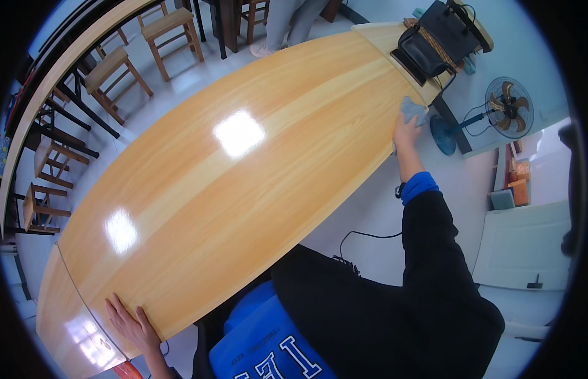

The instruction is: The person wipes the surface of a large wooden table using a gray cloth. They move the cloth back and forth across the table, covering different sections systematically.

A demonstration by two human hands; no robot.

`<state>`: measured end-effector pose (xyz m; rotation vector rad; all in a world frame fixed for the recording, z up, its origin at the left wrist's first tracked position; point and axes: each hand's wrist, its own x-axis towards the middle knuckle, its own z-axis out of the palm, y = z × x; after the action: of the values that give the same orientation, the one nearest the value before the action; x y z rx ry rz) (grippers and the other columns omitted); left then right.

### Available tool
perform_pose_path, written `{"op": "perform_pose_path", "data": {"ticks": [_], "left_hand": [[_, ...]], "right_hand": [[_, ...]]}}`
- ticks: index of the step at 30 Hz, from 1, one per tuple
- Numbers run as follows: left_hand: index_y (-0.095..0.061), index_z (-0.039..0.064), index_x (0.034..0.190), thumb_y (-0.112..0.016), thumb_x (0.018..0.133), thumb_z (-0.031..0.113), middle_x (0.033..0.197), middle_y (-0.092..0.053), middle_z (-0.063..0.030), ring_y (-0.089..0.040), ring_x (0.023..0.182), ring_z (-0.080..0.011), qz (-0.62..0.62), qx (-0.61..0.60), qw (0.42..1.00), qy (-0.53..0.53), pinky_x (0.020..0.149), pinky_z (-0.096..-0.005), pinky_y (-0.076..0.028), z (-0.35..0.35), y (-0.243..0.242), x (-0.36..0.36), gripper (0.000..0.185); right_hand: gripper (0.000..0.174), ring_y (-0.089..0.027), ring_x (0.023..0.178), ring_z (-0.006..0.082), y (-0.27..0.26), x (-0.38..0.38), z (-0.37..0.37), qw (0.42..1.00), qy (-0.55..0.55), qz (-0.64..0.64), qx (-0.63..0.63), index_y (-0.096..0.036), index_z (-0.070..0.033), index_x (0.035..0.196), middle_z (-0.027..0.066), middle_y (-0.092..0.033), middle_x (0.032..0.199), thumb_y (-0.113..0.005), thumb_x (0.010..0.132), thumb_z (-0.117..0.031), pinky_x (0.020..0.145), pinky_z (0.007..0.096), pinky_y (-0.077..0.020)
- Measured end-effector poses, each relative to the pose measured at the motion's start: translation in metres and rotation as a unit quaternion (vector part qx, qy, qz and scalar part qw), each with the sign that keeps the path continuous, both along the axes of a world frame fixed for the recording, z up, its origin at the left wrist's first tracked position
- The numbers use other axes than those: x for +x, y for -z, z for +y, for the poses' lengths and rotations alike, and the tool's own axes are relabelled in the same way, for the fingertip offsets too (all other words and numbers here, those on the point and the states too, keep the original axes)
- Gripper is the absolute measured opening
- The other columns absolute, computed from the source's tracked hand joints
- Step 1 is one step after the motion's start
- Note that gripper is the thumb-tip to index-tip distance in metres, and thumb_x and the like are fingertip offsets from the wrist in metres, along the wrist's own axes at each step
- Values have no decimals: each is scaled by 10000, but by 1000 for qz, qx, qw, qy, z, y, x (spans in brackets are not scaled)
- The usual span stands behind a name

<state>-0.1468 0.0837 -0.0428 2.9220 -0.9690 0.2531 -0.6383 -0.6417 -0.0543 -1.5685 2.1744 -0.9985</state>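
Before me lies a long, glossy wood-grain tabletop (256, 175), with light reflected on it in bright patches. My right hand (406, 131) is stretched out to its far right corner and holds a grey cloth (412, 110) at the edge. Part of the cloth hangs below my fingers. Near the left end, my left hand (130, 327) rests flat on the wood by the near edge, fingers spread, with nothing in it. A seam beside that hand divides off the tabletop's end section (71, 322).
A black bag (426, 45) sits on the adjoining surface at the right end. A blue standing fan (509, 104) is close to that corner. Wooden stools (168, 28) line the far side, where a person's legs (291, 21) show. A black cable (370, 233) trails over the floor.
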Motion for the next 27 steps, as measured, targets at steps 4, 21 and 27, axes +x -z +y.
{"op": "perform_pose_path", "data": {"ticks": [4,21,27], "left_hand": [[-322,119,1632,-391,1071,539,1680,-261,-218,-250,1548,-385,-3,-3,1000,2,1248,-528,-148,0,1,1,704],[-307,134,1638,-398,1069,528,1694,-240,-193,-221,1565,-347,1,8,1000,-20,1256,-535,-119,-7,-2,-5,698],[-311,136,1638,-401,1070,522,1693,-250,-190,-222,1565,-345,-13,7,1000,-8,1253,-537,-125,-6,-1,-6,693]], "right_hand": [[860,-179,1525,487,10,24,46,998,-31,-13,-48,-217,-28,1634,369,-75,1640,-565,1013,-510,1230,475,-249],[767,-48,1572,430,3,174,290,971,-78,-208,-84,-182,-66,1648,283,7,1689,-604,1038,-264,1258,499,-143],[949,85,1577,430,-12,185,352,958,-159,-228,73,37,-106,1663,294,161,1679,-627,1024,-330,1265,507,-81]]}}
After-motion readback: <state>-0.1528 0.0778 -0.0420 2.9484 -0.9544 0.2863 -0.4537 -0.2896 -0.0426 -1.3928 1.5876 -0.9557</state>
